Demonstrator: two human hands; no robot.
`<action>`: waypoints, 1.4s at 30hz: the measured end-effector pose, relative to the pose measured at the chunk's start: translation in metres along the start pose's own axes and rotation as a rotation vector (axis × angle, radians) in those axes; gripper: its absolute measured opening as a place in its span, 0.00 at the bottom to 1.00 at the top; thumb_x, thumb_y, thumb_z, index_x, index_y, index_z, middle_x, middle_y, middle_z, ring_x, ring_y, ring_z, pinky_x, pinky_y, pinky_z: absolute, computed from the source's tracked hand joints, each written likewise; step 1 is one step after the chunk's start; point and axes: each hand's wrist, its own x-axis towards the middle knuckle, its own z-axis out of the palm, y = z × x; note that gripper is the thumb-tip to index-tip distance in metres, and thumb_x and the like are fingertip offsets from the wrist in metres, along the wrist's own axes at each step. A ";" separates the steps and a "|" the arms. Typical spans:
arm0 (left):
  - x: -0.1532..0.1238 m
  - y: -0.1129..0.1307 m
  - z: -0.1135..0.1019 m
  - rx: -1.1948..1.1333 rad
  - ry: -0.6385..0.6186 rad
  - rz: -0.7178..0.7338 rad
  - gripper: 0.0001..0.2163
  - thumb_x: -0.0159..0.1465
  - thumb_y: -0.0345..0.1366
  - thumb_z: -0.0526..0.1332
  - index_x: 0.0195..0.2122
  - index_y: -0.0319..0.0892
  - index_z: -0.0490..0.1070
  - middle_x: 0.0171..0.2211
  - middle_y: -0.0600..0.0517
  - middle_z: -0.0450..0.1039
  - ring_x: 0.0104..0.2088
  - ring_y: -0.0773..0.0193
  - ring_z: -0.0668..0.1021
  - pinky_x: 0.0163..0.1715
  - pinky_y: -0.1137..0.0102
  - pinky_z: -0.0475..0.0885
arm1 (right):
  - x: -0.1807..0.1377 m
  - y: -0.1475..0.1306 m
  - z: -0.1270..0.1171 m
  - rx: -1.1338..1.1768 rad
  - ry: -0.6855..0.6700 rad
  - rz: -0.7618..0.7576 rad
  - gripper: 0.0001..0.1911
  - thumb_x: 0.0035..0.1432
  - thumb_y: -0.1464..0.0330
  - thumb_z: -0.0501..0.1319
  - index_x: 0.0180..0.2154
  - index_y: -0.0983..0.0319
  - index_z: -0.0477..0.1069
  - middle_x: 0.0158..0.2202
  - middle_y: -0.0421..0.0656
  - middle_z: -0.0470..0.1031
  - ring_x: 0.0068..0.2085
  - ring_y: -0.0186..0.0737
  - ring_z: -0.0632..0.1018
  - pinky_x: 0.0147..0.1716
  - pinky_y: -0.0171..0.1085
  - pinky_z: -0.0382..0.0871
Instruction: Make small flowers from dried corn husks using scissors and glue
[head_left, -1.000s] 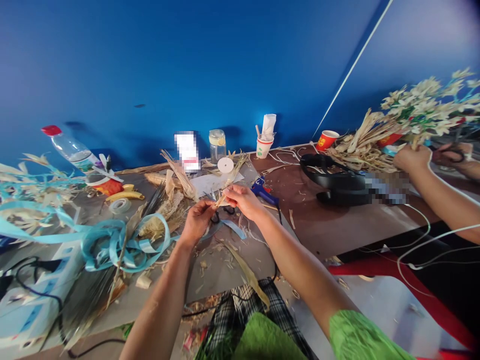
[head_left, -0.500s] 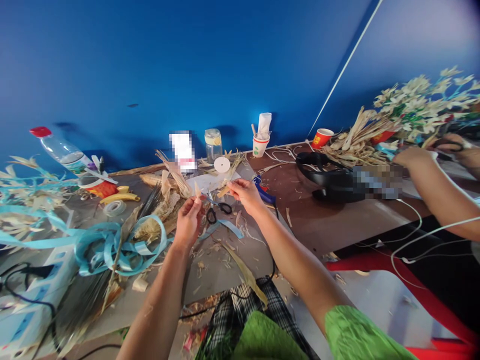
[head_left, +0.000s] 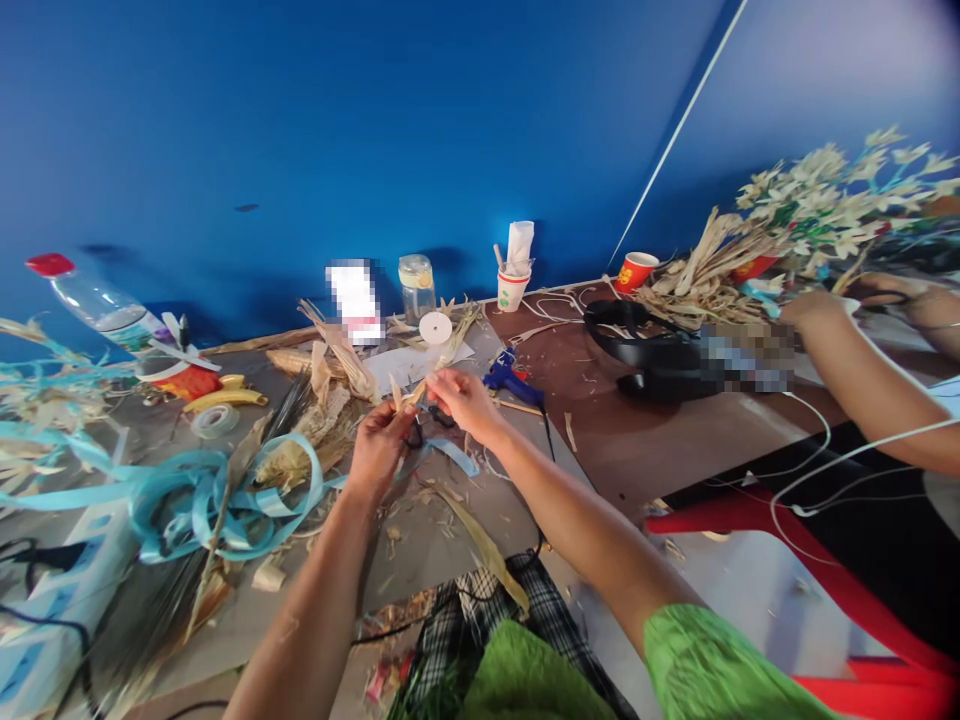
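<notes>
My left hand (head_left: 377, 447) is closed in a pinch on a small pale corn husk piece (head_left: 397, 393) that points upward from its fingertips. Close against it, my right hand (head_left: 466, 402) pinches a second, yellowish husk strip (head_left: 415, 395); the two pieces meet or overlap, though whether they are joined I cannot tell. Dark-handled scissors (head_left: 415, 434) lie on the table beneath my hands, mostly covered. A short light blue ribbon piece (head_left: 455, 456) rests just below them. Right of my right hand is a blue glue gun (head_left: 513, 379).
At left are a tangled blue ribbon (head_left: 180, 505), a power strip (head_left: 56, 590) and a leaning bottle (head_left: 105, 305). Dried husks (head_left: 345, 360), a jar (head_left: 417, 288) and a paper cup (head_left: 514, 287) stand behind. A black headset (head_left: 637, 350) and another person's arm (head_left: 862, 370) are at right.
My right hand has moved left and brought its husk strip against the piece in my left hand. The scissors are now more covered, and the glue gun shows more fully.
</notes>
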 end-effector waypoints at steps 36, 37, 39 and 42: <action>0.001 0.003 0.000 -0.196 0.067 0.043 0.12 0.47 0.38 0.69 0.22 0.39 0.67 0.19 0.59 0.62 0.18 0.76 0.62 0.20 0.76 0.58 | -0.004 -0.007 -0.010 -0.751 0.000 -0.187 0.20 0.60 0.74 0.50 0.54 0.63 0.62 0.46 0.51 0.72 0.45 0.43 0.73 0.45 0.37 0.64; 0.001 0.003 0.000 -0.187 0.061 0.040 0.11 0.47 0.38 0.69 0.23 0.39 0.68 0.19 0.58 0.62 0.19 0.76 0.62 0.20 0.76 0.58 | -0.006 -0.008 -0.007 -0.715 -0.036 -0.195 0.19 0.60 0.73 0.50 0.53 0.62 0.63 0.47 0.50 0.73 0.46 0.43 0.73 0.45 0.37 0.63; 0.001 0.002 0.001 -0.175 0.051 0.034 0.11 0.47 0.38 0.69 0.23 0.39 0.68 0.20 0.58 0.63 0.19 0.76 0.62 0.20 0.75 0.58 | -0.010 -0.009 -0.002 -0.667 -0.114 -0.194 0.17 0.60 0.72 0.50 0.51 0.61 0.66 0.46 0.48 0.74 0.44 0.41 0.74 0.44 0.36 0.64; 0.001 0.001 0.002 -0.163 0.011 0.047 0.10 0.49 0.38 0.68 0.24 0.39 0.69 0.20 0.58 0.63 0.19 0.76 0.62 0.20 0.76 0.57 | -0.013 -0.012 0.002 -0.654 -0.220 -0.171 0.17 0.59 0.76 0.50 0.45 0.59 0.70 0.39 0.45 0.76 0.39 0.38 0.75 0.39 0.34 0.63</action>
